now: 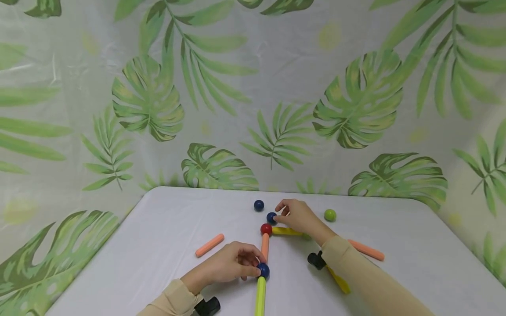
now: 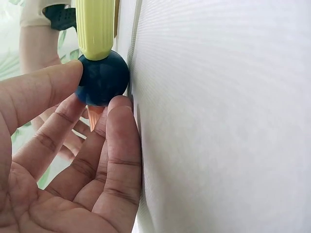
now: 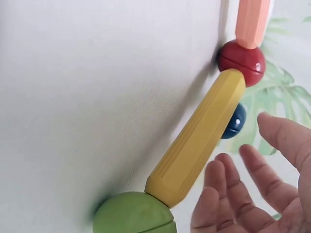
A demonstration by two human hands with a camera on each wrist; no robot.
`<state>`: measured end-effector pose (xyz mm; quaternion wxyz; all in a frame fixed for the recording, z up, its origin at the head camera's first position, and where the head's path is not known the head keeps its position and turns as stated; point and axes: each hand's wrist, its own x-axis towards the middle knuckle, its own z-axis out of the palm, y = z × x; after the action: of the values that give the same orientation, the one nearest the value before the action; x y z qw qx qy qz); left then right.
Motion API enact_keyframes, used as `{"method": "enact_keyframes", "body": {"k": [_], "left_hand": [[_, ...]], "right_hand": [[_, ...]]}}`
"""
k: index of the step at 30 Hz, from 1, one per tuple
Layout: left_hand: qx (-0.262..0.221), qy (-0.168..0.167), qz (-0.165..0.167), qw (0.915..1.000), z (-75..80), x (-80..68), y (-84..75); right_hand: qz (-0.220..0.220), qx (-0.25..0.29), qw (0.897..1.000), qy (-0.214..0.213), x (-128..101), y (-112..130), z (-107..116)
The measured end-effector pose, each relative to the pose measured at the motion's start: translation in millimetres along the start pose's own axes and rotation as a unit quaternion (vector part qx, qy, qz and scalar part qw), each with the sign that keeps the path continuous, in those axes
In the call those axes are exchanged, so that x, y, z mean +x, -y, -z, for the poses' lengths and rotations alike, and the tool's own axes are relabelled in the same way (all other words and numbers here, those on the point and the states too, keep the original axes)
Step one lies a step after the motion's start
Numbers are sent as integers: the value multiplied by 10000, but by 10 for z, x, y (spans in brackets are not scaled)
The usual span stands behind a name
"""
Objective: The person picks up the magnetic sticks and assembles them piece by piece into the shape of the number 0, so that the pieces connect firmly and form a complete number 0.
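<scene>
In the head view my left hand pinches a dark blue ball between thumb and fingers. A lime-green rod is joined to one side of this ball. From the other side an orange rod leads to a red ball. A yellow rod runs from the red ball to a green ball, which the right hand mostly covers in the head view. My right hand has its fingers spread beside a second dark blue ball, with a gap between thumb and ball in the right wrist view.
Farther back on the white table lie another dark blue ball and a green ball. Loose orange rods lie left and right. Another yellow rod lies partly under the right forearm. A leaf-patterned curtain hangs behind.
</scene>
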<state>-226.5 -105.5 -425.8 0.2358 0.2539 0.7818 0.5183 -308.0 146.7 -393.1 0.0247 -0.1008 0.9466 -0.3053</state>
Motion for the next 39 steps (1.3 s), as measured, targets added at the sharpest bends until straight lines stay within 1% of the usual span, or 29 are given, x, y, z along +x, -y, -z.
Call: {"method": "enact_keyframes", "body": {"k": [3, 5, 10, 17, 27, 32, 35, 39], "left_hand": [[25, -21, 36, 10000, -3, -11, -2], [30, -18, 83, 10000, -7, -17, -4], [34, 20, 162, 9999, -26, -13, -12], [48, 13, 150, 9999, -38, 0, -42], [61, 8, 101, 9999, -37, -7, -50], [96, -12, 127, 9999, -26, 0, -51], [142, -53, 147, 9998, -24, 1, -45], [176, -91, 168, 9997, -14, 4, -37]], "right_hand": [[-109, -195, 9997, 86, 44, 7, -28], [-161, -222, 9995, 144, 58, 7, -52], [-162, -240, 9994, 195, 53, -6, -89], [-160, -196, 9992, 305, 61, 11, -112], [-198, -219, 9991, 294, 85, 48, -124], [-199, -190, 9994, 196, 86, 56, -112], [-144, -114, 9998, 123, 56, 74, -74], [71, -45, 10000, 54, -42, 101, -6]]}}
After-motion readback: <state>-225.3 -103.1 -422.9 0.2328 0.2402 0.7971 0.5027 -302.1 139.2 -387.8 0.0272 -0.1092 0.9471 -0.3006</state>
